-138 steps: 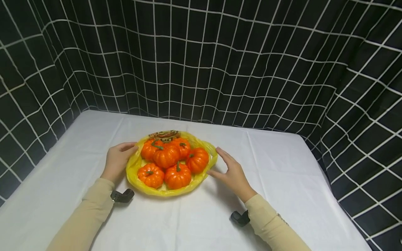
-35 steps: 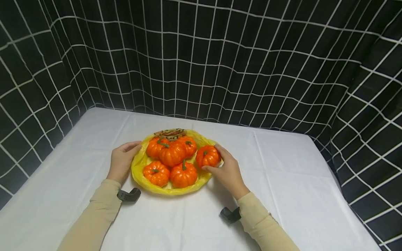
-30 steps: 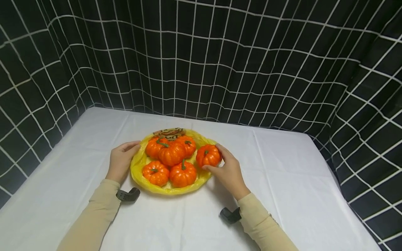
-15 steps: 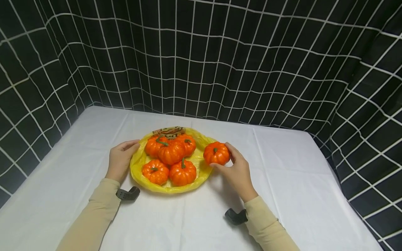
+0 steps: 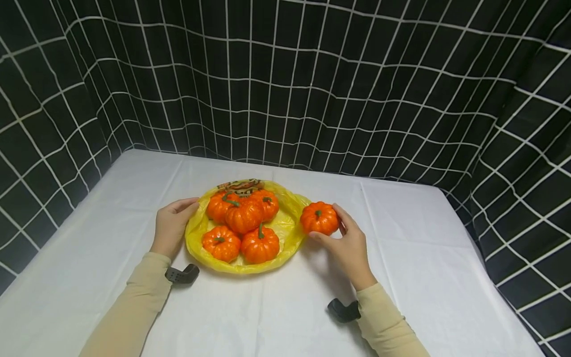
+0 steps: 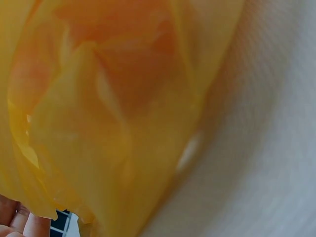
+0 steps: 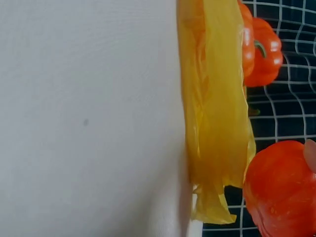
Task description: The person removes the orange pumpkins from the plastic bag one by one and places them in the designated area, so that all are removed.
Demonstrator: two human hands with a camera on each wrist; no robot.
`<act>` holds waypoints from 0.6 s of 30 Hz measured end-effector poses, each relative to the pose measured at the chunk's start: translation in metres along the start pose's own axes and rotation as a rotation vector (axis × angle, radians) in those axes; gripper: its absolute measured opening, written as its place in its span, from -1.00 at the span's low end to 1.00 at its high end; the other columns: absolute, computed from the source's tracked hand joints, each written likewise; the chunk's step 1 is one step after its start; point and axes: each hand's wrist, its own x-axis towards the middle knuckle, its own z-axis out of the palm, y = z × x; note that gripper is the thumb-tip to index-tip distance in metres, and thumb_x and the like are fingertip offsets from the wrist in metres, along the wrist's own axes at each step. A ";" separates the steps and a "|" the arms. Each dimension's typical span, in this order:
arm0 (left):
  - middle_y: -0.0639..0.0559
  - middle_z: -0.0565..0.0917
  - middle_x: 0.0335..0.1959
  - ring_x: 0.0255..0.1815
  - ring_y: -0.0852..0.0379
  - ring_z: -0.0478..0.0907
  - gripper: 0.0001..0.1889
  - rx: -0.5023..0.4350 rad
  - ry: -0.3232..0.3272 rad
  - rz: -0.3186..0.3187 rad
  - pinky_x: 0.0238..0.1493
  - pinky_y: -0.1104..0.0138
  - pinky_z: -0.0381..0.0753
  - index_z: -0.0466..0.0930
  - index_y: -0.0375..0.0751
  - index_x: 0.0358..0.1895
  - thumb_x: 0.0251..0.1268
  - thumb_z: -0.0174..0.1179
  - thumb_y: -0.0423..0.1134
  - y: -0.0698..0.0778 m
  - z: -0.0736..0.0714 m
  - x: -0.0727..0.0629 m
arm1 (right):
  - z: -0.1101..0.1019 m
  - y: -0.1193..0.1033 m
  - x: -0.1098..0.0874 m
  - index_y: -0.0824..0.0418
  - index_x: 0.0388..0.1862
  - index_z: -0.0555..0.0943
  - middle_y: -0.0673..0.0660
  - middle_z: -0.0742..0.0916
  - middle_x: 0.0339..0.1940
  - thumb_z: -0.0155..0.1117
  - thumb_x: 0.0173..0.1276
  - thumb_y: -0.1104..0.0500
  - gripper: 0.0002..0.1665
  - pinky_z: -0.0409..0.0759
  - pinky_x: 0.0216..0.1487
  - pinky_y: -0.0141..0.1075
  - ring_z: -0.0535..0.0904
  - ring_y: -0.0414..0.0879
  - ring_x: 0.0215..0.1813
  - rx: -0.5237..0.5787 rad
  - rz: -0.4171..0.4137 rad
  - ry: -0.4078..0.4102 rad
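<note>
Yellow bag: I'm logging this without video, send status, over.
Right hand holding one pumpkin at right rim of yellow bag. Left hand at left rim, grip unclear. Five more pumpkins inside. Nearest to held pumpkin: that right rim.

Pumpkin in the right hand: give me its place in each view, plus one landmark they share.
Head: held pumpkin, slightly right of and below centre, by the yellow bag.
Left wrist: not visible; the yellow bag fills much of it.
Right wrist: bottom right corner, partly cut off.
Shared landmark: the yellow bag.
</note>
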 end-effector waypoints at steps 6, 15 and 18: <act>-0.11 0.61 0.27 0.23 0.24 0.52 -0.55 -0.011 -0.003 0.001 0.11 0.63 0.58 0.59 -0.22 0.22 0.42 0.20 -0.02 0.000 0.000 -0.001 | -0.004 0.002 0.000 0.28 0.49 0.32 0.21 0.41 0.52 0.61 0.07 0.17 0.02 0.33 0.51 -0.21 0.29 0.07 0.55 0.015 0.005 0.023; -0.13 0.62 0.25 0.14 0.32 0.54 -0.56 -0.011 0.002 0.002 0.08 0.65 0.59 0.60 -0.24 0.21 0.42 0.20 -0.03 -0.001 0.000 0.000 | -0.010 0.005 0.000 0.29 0.48 0.32 0.22 0.40 0.52 0.60 0.08 0.17 0.01 0.32 0.53 -0.22 0.29 0.06 0.55 0.062 0.008 0.038; -0.14 0.62 0.25 0.12 0.33 0.55 -0.56 -0.013 0.005 0.003 0.07 0.65 0.59 0.60 -0.25 0.21 0.42 0.20 -0.05 -0.001 0.000 0.000 | -0.013 0.006 0.000 0.30 0.48 0.32 0.23 0.40 0.52 0.60 0.08 0.18 0.00 0.32 0.52 -0.24 0.30 0.07 0.55 0.078 0.008 0.049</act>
